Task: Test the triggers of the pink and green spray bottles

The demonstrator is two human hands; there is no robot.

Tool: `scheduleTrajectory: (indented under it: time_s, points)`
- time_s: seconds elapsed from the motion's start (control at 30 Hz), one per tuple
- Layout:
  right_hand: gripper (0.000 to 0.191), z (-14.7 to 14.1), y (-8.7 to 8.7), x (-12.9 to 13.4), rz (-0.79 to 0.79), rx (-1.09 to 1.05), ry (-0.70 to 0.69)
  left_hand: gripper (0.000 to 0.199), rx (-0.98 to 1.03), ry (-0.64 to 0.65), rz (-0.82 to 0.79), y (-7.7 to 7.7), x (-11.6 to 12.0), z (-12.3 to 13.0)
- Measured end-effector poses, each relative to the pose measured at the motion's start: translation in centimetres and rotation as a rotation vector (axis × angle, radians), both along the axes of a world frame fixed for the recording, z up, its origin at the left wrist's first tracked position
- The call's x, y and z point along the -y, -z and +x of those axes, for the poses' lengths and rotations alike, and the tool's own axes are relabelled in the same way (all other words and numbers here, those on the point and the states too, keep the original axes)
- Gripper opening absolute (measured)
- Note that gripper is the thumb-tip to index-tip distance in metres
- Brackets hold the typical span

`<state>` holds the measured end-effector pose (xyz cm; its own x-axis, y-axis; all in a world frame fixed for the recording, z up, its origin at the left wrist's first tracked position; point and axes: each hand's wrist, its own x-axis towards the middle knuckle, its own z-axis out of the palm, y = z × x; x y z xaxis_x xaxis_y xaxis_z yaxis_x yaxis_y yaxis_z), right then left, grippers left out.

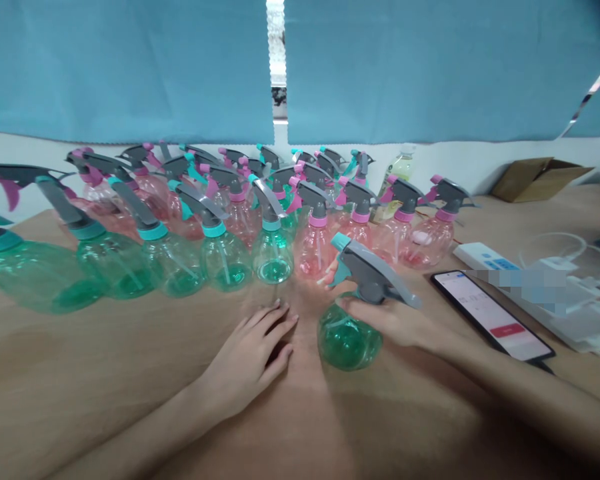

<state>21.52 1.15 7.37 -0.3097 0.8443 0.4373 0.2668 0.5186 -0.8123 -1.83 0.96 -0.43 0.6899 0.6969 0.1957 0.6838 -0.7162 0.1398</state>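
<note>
Brown table [105, 373]: left hand [253, 353] spread flat; right hand [395, 323] grips green spray bottle [350, 337], fingertips partly hidden.

Lighting: even, moderately bright; daylight enters via gap [276, 63] btwn blinds. You see soft shadows under hands and bottles [220, 257]. Wide-angle distortion stretches left-edge bottles. Phone [490, 313] screen glows; a pixelated patch sits right of it. Overall slightly soft focus.

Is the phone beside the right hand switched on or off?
On: the phone lies flat on the table, screen lit white with a red button showing.
</note>
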Motion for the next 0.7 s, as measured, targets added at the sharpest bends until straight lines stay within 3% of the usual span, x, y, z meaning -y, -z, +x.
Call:
scheduleTrajectory:
  time_s: [0.23,0.4,0.57,0.7]
  points:
    - [0.015,-0.01,-0.41,0.2,0.038,0.021,0.051,0.04,-0.012,-0.005,-0.017,-0.14,0.05,0.02]
    - [0.017,0.02,-0.25,-0.03,0.011,-0.005,0.011,0.039,-0.009,-0.005,-0.019,-0.17,0.1,0.04]
    - [0.032,0.1,0.28,-0.35,-0.067,0.01,-0.041,0.039,0.004,-0.002,-0.012,-0.08,0.1,0.02]
    - [0.041,-0.06,0.11,-0.29,-0.033,0.02,-0.042,0.039,0.013,0.0,-0.017,-0.09,0.1,-0.02]
